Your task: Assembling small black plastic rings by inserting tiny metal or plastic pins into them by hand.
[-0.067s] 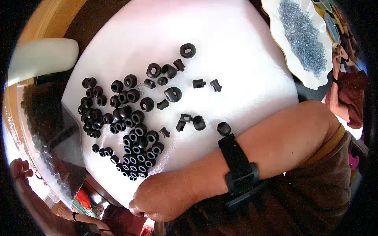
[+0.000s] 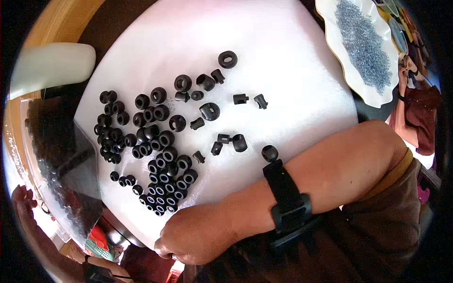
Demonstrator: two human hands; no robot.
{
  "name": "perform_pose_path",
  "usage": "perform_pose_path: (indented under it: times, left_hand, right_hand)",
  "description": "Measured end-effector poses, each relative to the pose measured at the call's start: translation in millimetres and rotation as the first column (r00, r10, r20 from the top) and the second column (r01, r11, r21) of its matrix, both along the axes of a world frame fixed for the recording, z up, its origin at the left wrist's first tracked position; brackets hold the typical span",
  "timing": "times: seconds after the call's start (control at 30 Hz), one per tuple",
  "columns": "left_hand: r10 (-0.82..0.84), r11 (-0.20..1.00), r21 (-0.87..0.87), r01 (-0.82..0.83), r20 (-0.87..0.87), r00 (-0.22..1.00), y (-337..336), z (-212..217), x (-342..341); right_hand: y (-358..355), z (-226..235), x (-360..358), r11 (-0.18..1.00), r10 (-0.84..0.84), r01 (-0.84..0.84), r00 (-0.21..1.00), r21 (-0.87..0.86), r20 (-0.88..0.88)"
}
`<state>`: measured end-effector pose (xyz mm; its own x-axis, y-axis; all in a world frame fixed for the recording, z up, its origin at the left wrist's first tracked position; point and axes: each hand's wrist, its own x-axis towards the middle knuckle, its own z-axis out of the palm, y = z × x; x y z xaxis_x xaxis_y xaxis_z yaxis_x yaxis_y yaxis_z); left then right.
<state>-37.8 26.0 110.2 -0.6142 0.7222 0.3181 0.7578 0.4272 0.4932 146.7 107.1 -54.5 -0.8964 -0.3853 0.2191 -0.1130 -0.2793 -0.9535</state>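
Note:
My right arm (image 2: 325,170), with a black strap and device at the wrist, reaches across the near side of a white-covered surface (image 2: 283,52). My right hand (image 2: 188,236) is curled closed at its near edge, beside a heap of black rings (image 2: 163,191). Whatever its fingers hold is hidden. At the far lower left, beyond a clear plastic bag (image 2: 87,174) of dark pieces, my left hand (image 2: 23,198) is raised with its fingers apart and nothing visible in them. Small black notched cylinders (image 2: 240,99) lie scattered mid-surface. A round black piece (image 2: 269,153) rests against my wrist strap.
A white scalloped dish (image 2: 330,40) of small metal springs (image 2: 363,52) stands at the upper right. A pale rounded object (image 2: 56,66) sits at the upper left. Another person's arm (image 2: 404,111) shows at the right edge. A red item (image 2: 98,237) lies at the lower left.
Several loose black pieces have rolled or turned slightly on the white surface. My left hand has risen a little; my right hand stays nearly still.

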Motion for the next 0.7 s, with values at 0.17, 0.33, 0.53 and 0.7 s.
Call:
perform_pose_path:
  times: [0.17, 0.33, 0.53, 0.7]
  left_hand:
    - [0.043, 0.999, -0.010, -0.042, 0.162, 0.986, -20.4, 4.4, -40.6]
    - [0.009, 1.000, 0.021, -0.017, 0.340, 0.940, -24.4, -3.1, -65.0]
    - [0.052, 0.998, -0.010, -0.055, 0.505, 0.862, -41.5, -7.1, -98.0]
    - [0.053, 0.998, -0.006, -0.064, 0.643, 0.764, -50.1, -18.4, -120.6]
  right_hand:
    - [-4.1, -1.2, -7.0, 1.000, 0.012, -0.012, 1.000, 0.008, 0.007]
    - [0.1, 3.6, 1.6, 0.999, -0.024, 0.023, 0.999, 0.024, 0.029]
    - [-1.5, 1.6, -4.5, 1.000, 0.002, -0.001, 1.000, -0.031, 0.020]
    - [0.7, 1.2, -4.1, 0.999, 0.000, 0.001, 1.000, -0.045, 0.029]
